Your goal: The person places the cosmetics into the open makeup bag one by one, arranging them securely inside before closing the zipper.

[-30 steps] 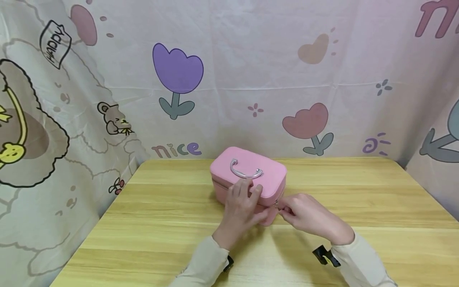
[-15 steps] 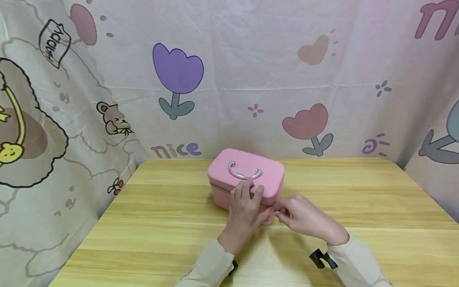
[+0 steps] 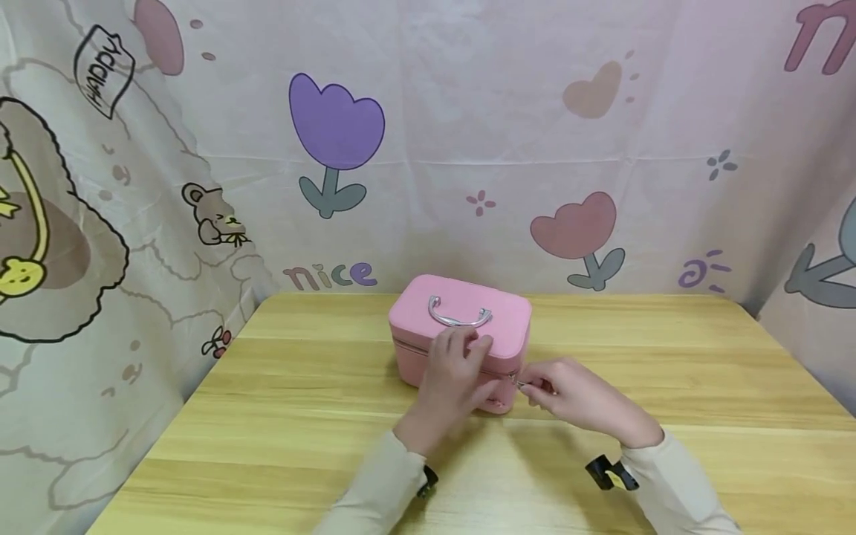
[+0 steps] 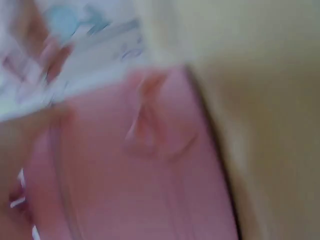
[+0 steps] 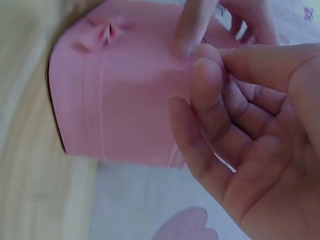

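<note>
A pink zip-up case [image 3: 511, 323] with a curved silver handle [image 3: 460, 323] stands on the wooden table. My left hand [image 3: 449, 383] rests on its front, fingertips on the lid's edge and thumb against the side below the zip. At the front right corner, my right hand [image 3: 575, 394] pinches a small metal zipper pull [image 3: 521, 384] between thumb and index finger. The right wrist view has the pull mostly hidden behind the fingertips. A pink bow [image 5: 107, 31] decorates the case's lower side. The lid looks closed along the part of the seam that shows.
The light wooden table [image 3: 287, 438] extends around the case. Behind it hangs a patterned cloth backdrop [image 3: 441, 96], with another cloth [image 3: 154, 297] along the left side. A black wrist mount [image 3: 611, 473] sits at the right cuff.
My right hand has shifted slightly rightward over the last half second, and the metal pull now shows between its fingertips and the case. The left hand stays on the case, moving slightly.
</note>
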The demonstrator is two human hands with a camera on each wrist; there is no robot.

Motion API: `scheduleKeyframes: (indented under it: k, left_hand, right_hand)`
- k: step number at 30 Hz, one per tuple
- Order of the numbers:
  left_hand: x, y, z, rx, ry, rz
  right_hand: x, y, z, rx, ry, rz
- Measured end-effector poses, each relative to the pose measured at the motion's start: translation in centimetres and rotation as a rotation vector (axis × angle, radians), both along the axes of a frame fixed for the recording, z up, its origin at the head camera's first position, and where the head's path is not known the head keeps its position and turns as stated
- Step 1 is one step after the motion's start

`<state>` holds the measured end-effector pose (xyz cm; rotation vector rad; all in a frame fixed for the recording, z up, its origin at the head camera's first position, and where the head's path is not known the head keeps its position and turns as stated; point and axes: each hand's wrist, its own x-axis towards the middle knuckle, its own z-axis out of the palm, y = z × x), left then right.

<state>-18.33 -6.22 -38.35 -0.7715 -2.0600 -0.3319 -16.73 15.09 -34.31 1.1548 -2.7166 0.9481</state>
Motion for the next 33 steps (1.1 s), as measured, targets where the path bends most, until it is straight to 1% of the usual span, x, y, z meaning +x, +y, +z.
scheduleKeyframes:
  k: [2, 3, 4, 6, 7, 8, 10, 11, 12, 14, 16, 18, 20, 22, 23, 26, 28, 29, 31, 33]
  left_hand:
    - [-0.7, -1.5, 0.5, 0.064, -0.074, -0.050]
    - [-1.1, -2.4, 0.8, 0.113, -0.123, -0.065]
    - [-1.4, -3.4, 0.9, 0.165, -0.191, -0.071]
    - [-2.2, -5.3, 1.0, 0.269, -0.356, -0.073]
    - [-2.6, -6.3, 1.0, 0.322, -0.451, -0.084]
    - [-2.9, -7.2, 0.8, 0.371, -0.544, -0.096]
    - [-3.5, -8.7, 0.4, 0.442, -0.719, -0.114]
    - [-3.7, -9.3, 0.2, 0.462, -0.783, -0.120]
    - [-3.9, -9.8, 0.1, 0.470, -0.826, -0.125]
    - [-4.0, -10.5, -0.1, 0.471, -0.869, -0.133]
    - [-4.1, -10.9, 0.0, 0.472, -0.874, -0.142]
    - [-3.9, -11.2, 0.2, 0.490, -0.888, -0.166]
    - [-3.8, -11.1, 0.3, 0.504, -0.924, -0.202]
    - [-3.6, -11.0, 0.4, 0.522, -0.972, -0.254]
    - [-3.6, -10.9, 0.5, 0.537, -1.002, -0.291]
    - [-3.5, -10.8, 0.5, 0.592, -1.097, -0.428]
    - [-3.5, -10.7, 0.5, 0.632, -1.147, -0.510]
    - [-3.6, -10.7, 0.4, 0.651, -1.165, -0.537]
    - [-3.7, -10.8, 0.2, 0.679, -1.174, -0.571]
    - [-3.8, -11.0, 0.0, 0.701, -1.172, -0.580]
  right_hand:
    - [-0.1, 0.4, 0.1, 0.008, -0.016, -0.005]
    - [-0.2, 0.6, 0.2, 0.010, -0.015, -0.006]
    - [-0.3, 0.7, 0.2, 0.012, -0.011, -0.006]
    - [-0.4, 0.7, 0.1, 0.014, -0.007, -0.004]
    - [-0.4, 0.8, 0.1, 0.015, -0.007, -0.003]
    - [-0.5, 0.8, 0.1, 0.016, -0.007, -0.002]
    - [-0.5, 0.9, 0.1, 0.020, -0.009, -0.009]
    - [-0.6, 1.0, 0.1, 0.023, -0.010, -0.013]
    - [-0.6, 1.1, 0.1, 0.025, -0.009, -0.017]
    - [-0.6, 1.3, 0.1, 0.030, -0.002, -0.024]
    - [-0.7, 1.5, 0.2, 0.035, 0.011, -0.035]
    - [-0.7, 1.7, 0.3, 0.045, 0.030, -0.051]
    - [-0.6, 2.2, 0.3, 0.053, 0.038, -0.071]
    - [-0.6, 2.6, 0.2, 0.060, 0.039, -0.083]
    - [-0.6, 2.7, 0.2, 0.060, 0.036, -0.089]
    - [-0.8, 3.2, 0.1, 0.051, 0.016, -0.095]
    - [-1.0, 3.4, 0.0, 0.041, 0.005, -0.095]
    - [-1.2, 3.5, 0.0, 0.037, 0.004, -0.093]
    - [-1.4, 3.5, 0.0, 0.029, -0.002, -0.088]
    - [-1.6, 3.5, -0.1, 0.026, -0.012, -0.084]
